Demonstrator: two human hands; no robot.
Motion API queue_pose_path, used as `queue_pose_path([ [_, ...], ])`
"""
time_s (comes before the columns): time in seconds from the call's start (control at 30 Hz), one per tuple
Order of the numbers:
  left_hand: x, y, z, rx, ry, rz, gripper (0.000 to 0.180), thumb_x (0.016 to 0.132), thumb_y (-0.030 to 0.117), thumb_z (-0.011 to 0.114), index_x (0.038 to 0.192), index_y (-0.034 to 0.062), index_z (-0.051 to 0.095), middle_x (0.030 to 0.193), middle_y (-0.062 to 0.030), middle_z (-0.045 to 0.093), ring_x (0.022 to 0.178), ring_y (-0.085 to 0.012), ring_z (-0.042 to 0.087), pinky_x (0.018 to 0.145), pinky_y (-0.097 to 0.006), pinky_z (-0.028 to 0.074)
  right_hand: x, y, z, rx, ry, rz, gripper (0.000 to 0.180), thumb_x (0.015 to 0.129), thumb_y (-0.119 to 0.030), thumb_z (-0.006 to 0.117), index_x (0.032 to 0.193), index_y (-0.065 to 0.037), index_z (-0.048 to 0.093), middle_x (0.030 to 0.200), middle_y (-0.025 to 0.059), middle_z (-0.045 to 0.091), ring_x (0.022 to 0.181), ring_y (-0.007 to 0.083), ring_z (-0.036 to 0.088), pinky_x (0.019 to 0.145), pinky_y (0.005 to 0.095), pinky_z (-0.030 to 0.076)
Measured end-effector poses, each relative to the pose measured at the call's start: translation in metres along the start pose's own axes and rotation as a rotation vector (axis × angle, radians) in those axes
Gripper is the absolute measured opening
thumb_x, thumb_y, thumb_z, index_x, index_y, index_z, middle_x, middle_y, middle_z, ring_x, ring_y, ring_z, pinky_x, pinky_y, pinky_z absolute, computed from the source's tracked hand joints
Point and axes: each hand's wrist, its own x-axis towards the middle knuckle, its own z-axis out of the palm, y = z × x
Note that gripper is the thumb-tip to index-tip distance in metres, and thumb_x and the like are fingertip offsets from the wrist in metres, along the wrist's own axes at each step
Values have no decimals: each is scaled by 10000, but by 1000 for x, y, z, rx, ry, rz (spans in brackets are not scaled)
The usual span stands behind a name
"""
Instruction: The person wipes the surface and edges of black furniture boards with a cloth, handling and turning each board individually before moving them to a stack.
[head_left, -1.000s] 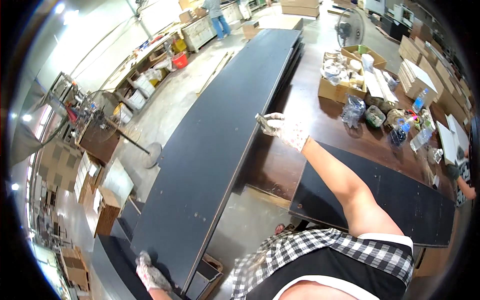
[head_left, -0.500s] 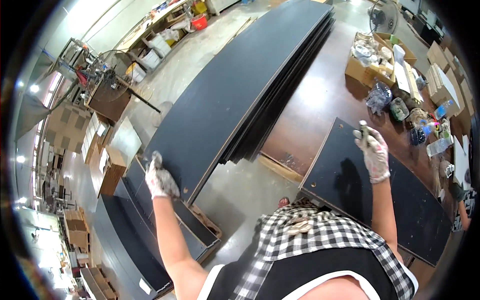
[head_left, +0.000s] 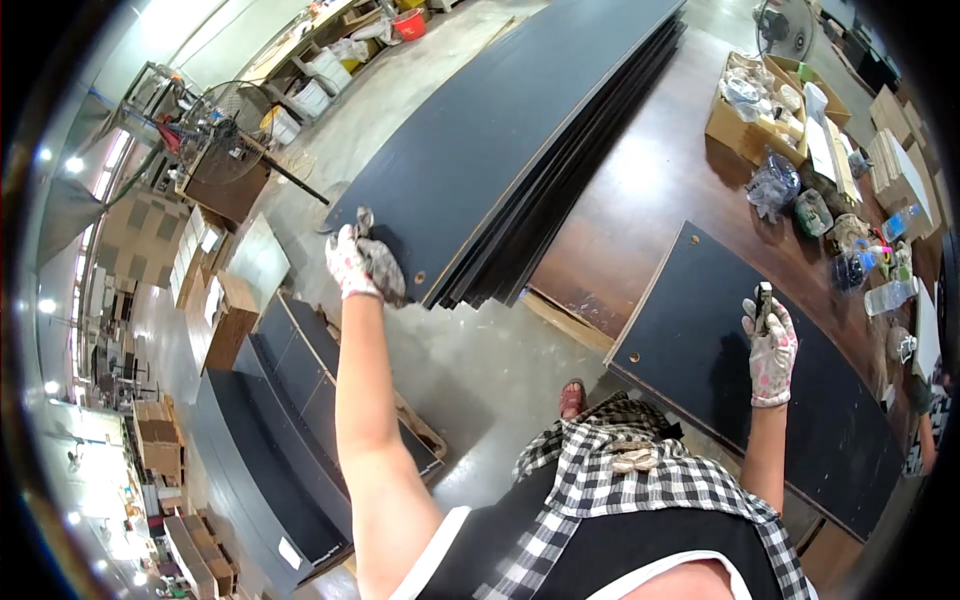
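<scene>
At your lower left, long curved dark boards (head_left: 235, 450) lie below the level of your hands, with a pedestal fan (head_left: 228, 125) standing beyond them. Your left hand (head_left: 365, 265), in a stained glove, is at the near left corner of the top panel (head_left: 500, 140), a long black piece with a curved side; its fingers touch the panel's end, but I cannot tell whether they clench the edge or only press against it. That panel lies flat on a stack of dark panels (head_left: 515, 250), which reaches away from you along the left side of the brown table (head_left: 620, 235). Further right, a single black panel (head_left: 690, 330) lies over the table's near part, and an open carton (head_left: 728, 128) full of pale items stands farther off. Above the single panel, your gloved right hand (head_left: 773, 350) has its fingers closed around a small dark tool (head_left: 763, 305) with a pale tip, its kind unclear. Rightmost is a clear bottle (head_left: 890, 296).
</scene>
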Motion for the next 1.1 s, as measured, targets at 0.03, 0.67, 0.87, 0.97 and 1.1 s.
queue_pose_path([
  [0.03, 6, 0, 7, 19, 39, 14, 159, 885, 173, 593, 1013, 88, 635, 847, -52, 635, 701, -183, 572, 630, -355, 477, 0, 0, -3, 2, -11, 14, 323, 946, -67, 555, 1254, 29, 538, 1299, 140, 576, 1166, 337, 596, 927, 381, 543],
  [0.67, -8, 172, 126, -151, -304, 804, 202, 959, 184, 545, 1116, 81, 620, 1000, -41, 654, 880, -149, 614, 791, -313, 520, 17, -13, -15, 24, 53, -43, 320, 944, -75, 562, 1254, 2, 542, 1238, 122, 603, 1104, 291, 636, 880, 361, 559],
  [0.87, 32, 125, 289, 159, -291, 778, 266, 994, 257, 531, 1089, 46, 661, 1018, -88, 680, 911, -180, 625, 819, -320, 497, 15, -4, 0, -56, 143, -98, 334, 912, -114, 606, 1232, -30, 571, 1179, 89, 624, 1024, 241, 656, 852, 343, 544],
  [0.97, 33, 75, 348, 848, -678, 1167, 333, 986, 343, 472, 1042, 99, 690, 1039, -158, 689, 935, -339, 653, 800, -373, 505, 10, -11, 7, -136, 286, -80, 315, 923, -111, 569, 1225, -22, 557, 1177, 95, 623, 1013, 233, 660, 847, 336, 548],
  [1.1, -33, 20, 336, 1329, -865, 1009, 509, 922, 546, 484, 1360, 292, 532, 1493, -38, 412, 1374, -339, 350, 1110, -610, 235, 15, -7, 5, -146, 345, -77, 311, 934, -106, 566, 1228, -6, 547, 1193, 107, 622, 1002, 235, 661, 838, 329, 549],
])
